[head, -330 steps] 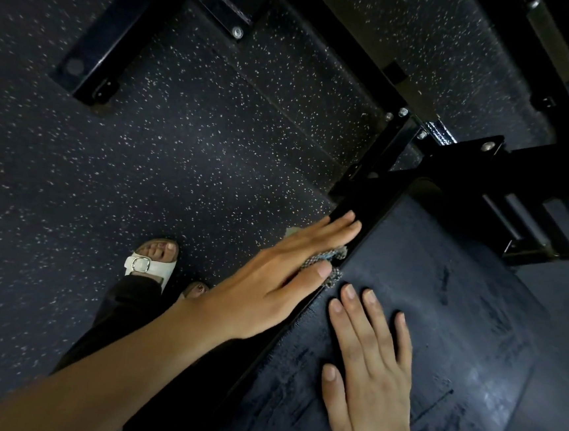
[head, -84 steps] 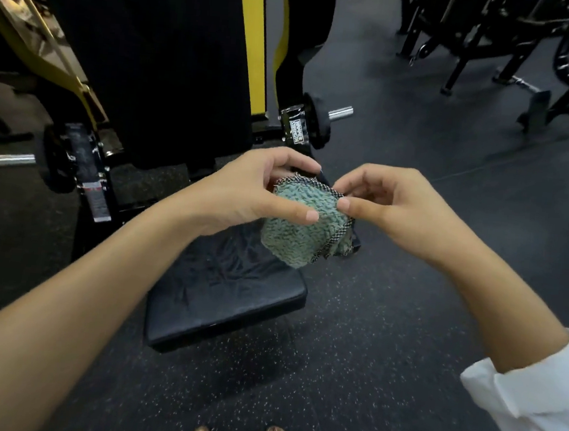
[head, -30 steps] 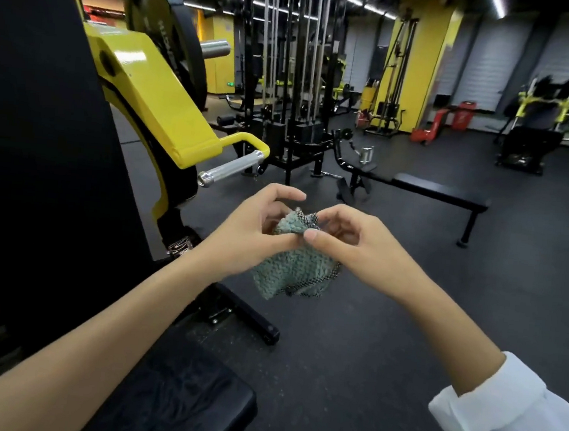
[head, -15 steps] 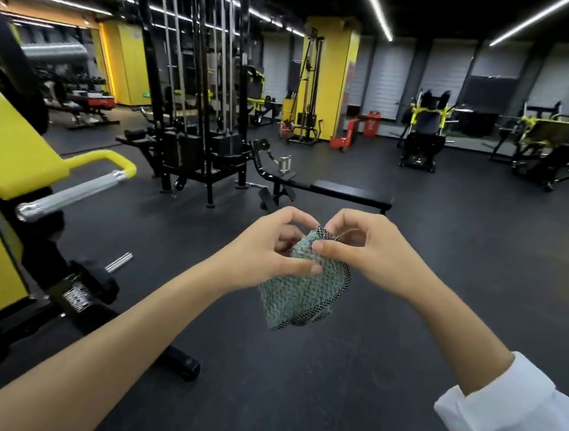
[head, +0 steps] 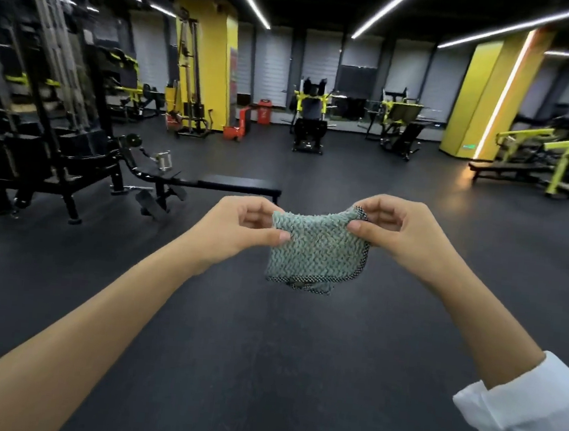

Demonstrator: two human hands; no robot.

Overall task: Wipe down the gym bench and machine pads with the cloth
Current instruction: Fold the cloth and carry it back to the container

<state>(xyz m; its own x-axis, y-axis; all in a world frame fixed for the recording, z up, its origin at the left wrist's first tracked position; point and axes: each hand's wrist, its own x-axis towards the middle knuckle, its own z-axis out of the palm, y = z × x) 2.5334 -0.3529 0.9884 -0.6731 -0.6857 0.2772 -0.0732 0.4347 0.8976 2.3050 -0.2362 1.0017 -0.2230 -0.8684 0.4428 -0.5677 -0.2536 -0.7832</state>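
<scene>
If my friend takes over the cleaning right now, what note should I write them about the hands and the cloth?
Left hand: pinches the left top corner of the cloth.
Right hand: pinches the right top corner.
Cloth: green, spread out between both hands in the air, touching nothing else.
Bench: long and black, on the floor just beyond the hands.
Done: the cloth is opened out. What is already wiped cannot be told.
Left: probably carry the cloth to the bench and wipe it.
</scene>
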